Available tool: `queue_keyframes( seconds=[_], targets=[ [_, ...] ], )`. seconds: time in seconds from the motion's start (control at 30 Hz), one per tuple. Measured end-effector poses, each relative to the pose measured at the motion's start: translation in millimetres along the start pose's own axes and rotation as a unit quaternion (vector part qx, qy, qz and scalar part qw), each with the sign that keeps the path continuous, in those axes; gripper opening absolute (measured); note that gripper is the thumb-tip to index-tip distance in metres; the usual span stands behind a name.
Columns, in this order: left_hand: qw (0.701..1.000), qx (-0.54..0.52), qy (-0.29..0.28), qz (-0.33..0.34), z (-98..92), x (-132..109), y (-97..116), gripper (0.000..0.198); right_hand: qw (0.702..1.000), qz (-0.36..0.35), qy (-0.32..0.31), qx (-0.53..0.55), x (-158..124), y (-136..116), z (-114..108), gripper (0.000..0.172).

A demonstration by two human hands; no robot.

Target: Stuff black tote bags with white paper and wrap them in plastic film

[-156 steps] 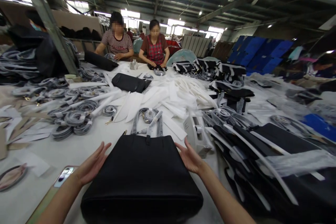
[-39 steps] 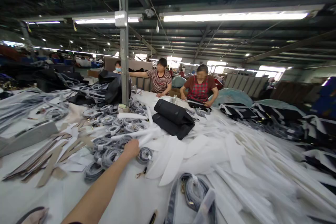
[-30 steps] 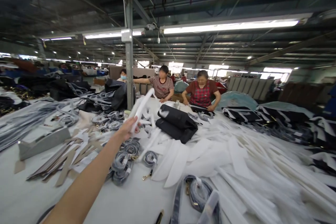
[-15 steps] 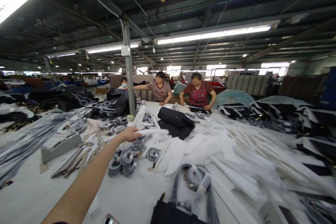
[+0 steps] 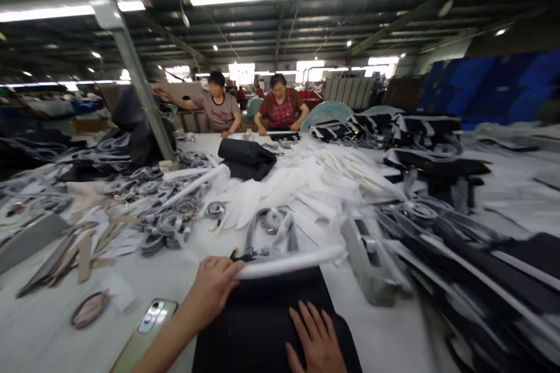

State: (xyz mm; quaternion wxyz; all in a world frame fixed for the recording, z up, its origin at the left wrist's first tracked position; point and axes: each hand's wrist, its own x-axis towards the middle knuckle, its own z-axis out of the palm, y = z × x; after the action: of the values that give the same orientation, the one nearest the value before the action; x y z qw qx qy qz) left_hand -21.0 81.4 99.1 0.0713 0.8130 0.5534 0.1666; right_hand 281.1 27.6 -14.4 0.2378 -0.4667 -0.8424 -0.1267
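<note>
Holding a long white strip (image 5: 293, 261) by its left end, the person's left hand (image 5: 213, 291) is curled closed around it, fingers wrapped and thumb pressed along the side. Half a second ago this hand was stretched far out over the table (image 5: 371, 344) with the strip; now both are back close to the body. The strip, slightly blurred, runs rightward across the far edge of a black bag (image 5: 262, 320); whether it touches the bag is unclear.

The bag lies on the table directly in front of the person, where only a corner of it showed half a second ago. The right hand (image 5: 315, 341), out of view then, now rests palm down on the bag, fingers straight and a little spread, gripping nothing.

Beyond the bag's far edge lie its plastic-wrapped handles (image 5: 249, 239) and a coiled strap (image 5: 272, 220). To the right stands a grey tape dispenser (image 5: 370, 262); to the left lies a phone (image 5: 151, 320), now seen more fully. Across the table, a co-worker in a striped shirt (image 5: 221, 113) still has one arm extended sideways.
</note>
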Motion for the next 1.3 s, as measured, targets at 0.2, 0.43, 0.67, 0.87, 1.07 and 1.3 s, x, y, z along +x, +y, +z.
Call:
queue_keyframes(
  seconds=[0.2, 0.43, 0.67, 0.87, 1.07, 1.3],
  targets=[
    [0.997, 0.067, 0.0, -0.038, 95.9, -56.7, 31.0, 0.049, 0.992, 0.06, -0.106, 0.03, 7.5, -22.2, -35.6, 0.056],
    [0.991, 0.071, 0.097, -0.056, 96.0, -63.6, 55.7, 0.034, 0.996, 0.055, -0.067, 0.035, 1.8, -20.2, -31.9, 0.051],
    [0.985, 0.041, 0.139, -0.094, 91.3, -57.3, 66.6, 0.031, 0.984, 0.096, 0.063, 0.135, -5.8, -5.6, -3.9, 0.043],
    [0.974, 0.032, 0.203, -0.092, 96.0, -59.9, 66.5, 0.026, 0.797, 0.516, 0.085, 0.302, 16.9, 25.1, -29.9, 0.076],
    [0.97, 0.055, 0.234, -0.021, 107.9, -70.0, 52.2, 0.024, 0.482, 0.587, 0.065, 0.647, 45.6, 73.7, -53.4, 0.057],
    [0.956, 0.104, 0.27, 0.045, 140.7, -73.8, 21.7, 0.023, 0.479, 0.553, 0.196, 0.653, 54.2, 107.3, -81.6, 0.036]
  ],
)
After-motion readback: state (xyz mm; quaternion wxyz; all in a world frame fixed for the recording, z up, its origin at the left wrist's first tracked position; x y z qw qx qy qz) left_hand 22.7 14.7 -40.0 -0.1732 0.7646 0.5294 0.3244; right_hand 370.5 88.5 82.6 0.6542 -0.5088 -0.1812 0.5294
